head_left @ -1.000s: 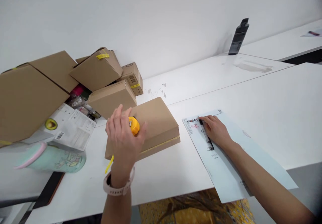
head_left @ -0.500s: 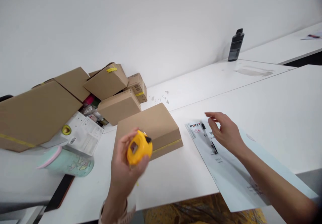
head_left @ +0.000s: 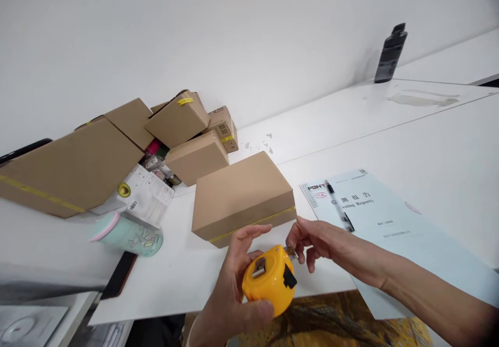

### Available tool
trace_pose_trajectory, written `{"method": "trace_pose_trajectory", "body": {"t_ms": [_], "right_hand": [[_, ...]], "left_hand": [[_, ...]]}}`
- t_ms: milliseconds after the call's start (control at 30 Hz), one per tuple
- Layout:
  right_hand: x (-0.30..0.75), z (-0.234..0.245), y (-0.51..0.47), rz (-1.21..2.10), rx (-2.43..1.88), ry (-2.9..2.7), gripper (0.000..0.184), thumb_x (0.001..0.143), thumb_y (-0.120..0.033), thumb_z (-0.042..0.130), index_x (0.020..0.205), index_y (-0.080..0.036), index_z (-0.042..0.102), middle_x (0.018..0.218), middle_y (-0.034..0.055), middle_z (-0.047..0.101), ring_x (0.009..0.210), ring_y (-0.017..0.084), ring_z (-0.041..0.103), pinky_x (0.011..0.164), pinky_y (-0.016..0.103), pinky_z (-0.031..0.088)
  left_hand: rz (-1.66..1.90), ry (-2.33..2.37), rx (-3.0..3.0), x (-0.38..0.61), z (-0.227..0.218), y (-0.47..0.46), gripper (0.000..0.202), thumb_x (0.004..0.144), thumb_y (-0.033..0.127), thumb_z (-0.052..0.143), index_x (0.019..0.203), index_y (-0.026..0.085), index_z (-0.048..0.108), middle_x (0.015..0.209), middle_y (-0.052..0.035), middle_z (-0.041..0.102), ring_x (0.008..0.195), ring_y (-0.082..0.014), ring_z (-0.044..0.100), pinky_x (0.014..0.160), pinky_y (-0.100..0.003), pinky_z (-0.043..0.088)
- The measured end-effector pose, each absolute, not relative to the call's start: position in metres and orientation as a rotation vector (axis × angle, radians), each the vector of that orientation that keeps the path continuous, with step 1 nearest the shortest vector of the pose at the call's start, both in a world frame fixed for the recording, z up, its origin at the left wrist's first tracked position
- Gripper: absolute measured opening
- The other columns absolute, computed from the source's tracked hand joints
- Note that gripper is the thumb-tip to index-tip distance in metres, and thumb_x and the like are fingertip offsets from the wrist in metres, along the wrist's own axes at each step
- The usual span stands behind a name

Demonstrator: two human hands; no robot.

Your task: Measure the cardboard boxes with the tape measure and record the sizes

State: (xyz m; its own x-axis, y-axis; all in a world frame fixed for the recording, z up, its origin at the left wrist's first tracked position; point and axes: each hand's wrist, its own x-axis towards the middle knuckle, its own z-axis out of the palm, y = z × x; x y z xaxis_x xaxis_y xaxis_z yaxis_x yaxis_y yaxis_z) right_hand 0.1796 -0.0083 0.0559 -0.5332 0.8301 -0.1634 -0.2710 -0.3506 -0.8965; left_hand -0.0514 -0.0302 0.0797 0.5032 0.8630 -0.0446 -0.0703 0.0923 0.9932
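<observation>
My left hand (head_left: 234,290) grips a yellow tape measure (head_left: 268,279) low in the middle, over the near edge of the white table (head_left: 409,139). My right hand (head_left: 317,243) pinches the metal tab at the end of the tape, right beside the case. Just behind both hands lies a flat cardboard box (head_left: 244,196) sealed with yellow tape. A black pen (head_left: 339,209) rests on a pale blue printed sheet (head_left: 390,227) to the right of the box.
Several cardboard boxes (head_left: 70,165) are piled at the back left, with a white carton (head_left: 146,198) and a mint-green tumbler (head_left: 127,232) lying on its side. A dark bottle (head_left: 390,53) stands against the wall at the far right. Yellow patterned fabric (head_left: 331,326) shows below the table edge.
My left hand lifted the tape measure off the box and brought it toward me. My right hand left the pen on the sheet and came across to pinch the tape's tab.
</observation>
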Motion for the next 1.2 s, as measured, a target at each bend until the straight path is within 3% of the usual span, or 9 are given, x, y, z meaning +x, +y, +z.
{"method": "trace_pose_trajectory", "body": {"t_ms": [100,233,367,533,633,800,967,1200], "right_hand": [[0.177,0.052,0.001,1.97,-0.803,-1.065,0.049,0.082,-0.066,0.068,0.076,-0.017,0.061,0.072,0.0005,0.053,0.063,0.011,0.047,0.056,0.025,0.04],[0.193,0.057,0.038,1.818,-0.868,-0.928,0.046,0.078,-0.06,0.075,0.069,-0.019,0.057,0.058,-0.0057,0.039,0.053,0.008,0.028,0.047,0.024,0.025],[0.21,0.068,0.092,1.615,-0.929,-0.788,0.049,0.069,-0.055,0.084,0.064,-0.021,0.049,0.061,-0.0054,0.037,0.056,0.009,0.027,0.047,0.024,0.025],[0.199,0.063,0.134,1.527,-1.092,-0.885,0.057,0.071,-0.068,0.075,0.062,-0.022,0.043,0.059,-0.0055,0.036,0.054,0.009,0.026,0.047,0.025,0.026],[0.184,0.056,0.14,1.493,-1.162,-0.967,0.06,0.073,-0.075,0.068,0.059,-0.022,0.043,0.057,-0.0049,0.037,0.053,0.01,0.028,0.048,0.026,0.029],[0.173,0.054,0.136,1.392,-1.268,-1.086,0.057,0.073,-0.076,0.067,0.066,-0.021,0.055,0.061,-0.0006,0.049,0.06,0.014,0.044,0.055,0.028,0.035],[0.172,0.051,0.141,1.242,-1.431,-1.257,0.054,0.074,-0.076,0.066,0.073,-0.022,0.061,0.066,0.0034,0.06,0.065,0.019,0.053,0.055,0.03,0.039],[0.171,0.045,0.148,1.313,-1.517,-1.236,0.053,0.075,-0.075,0.065,0.083,-0.023,0.069,0.088,0.0113,0.074,0.079,0.028,0.065,0.063,0.036,0.049]], "left_hand": [[0.841,0.753,1.233,-0.061,0.078,-0.023,0.08,0.064,0.052,0.088,0.131,0.03,0.052,0.148,-0.0129,0.047,0.096,-0.0254,0.067,0.076,-0.033,0.056],[1.061,0.848,1.172,-0.099,0.084,-0.003,0.06,0.067,0.053,0.084,0.115,0.023,0.063,0.127,-0.0125,0.063,0.086,-0.0293,0.073,0.065,-0.036,0.061],[1.291,0.99,1.09,-0.152,0.1,0.024,0.044,0.073,0.045,0.078,0.105,0.016,0.067,0.115,-0.0129,0.071,0.082,-0.0302,0.074,0.053,-0.028,0.058],[1.32,1.089,1.067,-0.201,0.113,0.064,0.045,0.07,0.038,0.078,0.106,0.013,0.066,0.106,-0.0143,0.074,0.074,-0.0299,0.075,0.042,-0.024,0.053],[1.325,1.11,1.056,-0.218,0.115,0.084,0.046,0.072,0.035,0.075,0.109,0.012,0.064,0.098,-0.0138,0.076,0.068,-0.0288,0.075,0.04,-0.023,0.051],[1.291,1.137,1.006,-0.231,0.108,0.111,0.036,0.079,0.034,0.068,0.105,0.01,0.063,0.084,-0.0133,0.076,0.062,-0.027,0.075,0.038,-0.022,0.048],[1.257,1.144,0.946,-0.234,0.089,0.125,0.034,0.089,0.041,0.061,0.104,0.01,0.065,0.084,-0.0118,0.076,0.061,-0.0236,0.073,0.041,-0.023,0.049],[1.246,1.129,0.898,-0.242,0.074,0.124,0.038,0.099,0.048,0.056,0.113,0.014,0.064,0.098,-0.0057,0.07,0.075,-0.0151,0.069,0.066,-0.032,0.059]]}}
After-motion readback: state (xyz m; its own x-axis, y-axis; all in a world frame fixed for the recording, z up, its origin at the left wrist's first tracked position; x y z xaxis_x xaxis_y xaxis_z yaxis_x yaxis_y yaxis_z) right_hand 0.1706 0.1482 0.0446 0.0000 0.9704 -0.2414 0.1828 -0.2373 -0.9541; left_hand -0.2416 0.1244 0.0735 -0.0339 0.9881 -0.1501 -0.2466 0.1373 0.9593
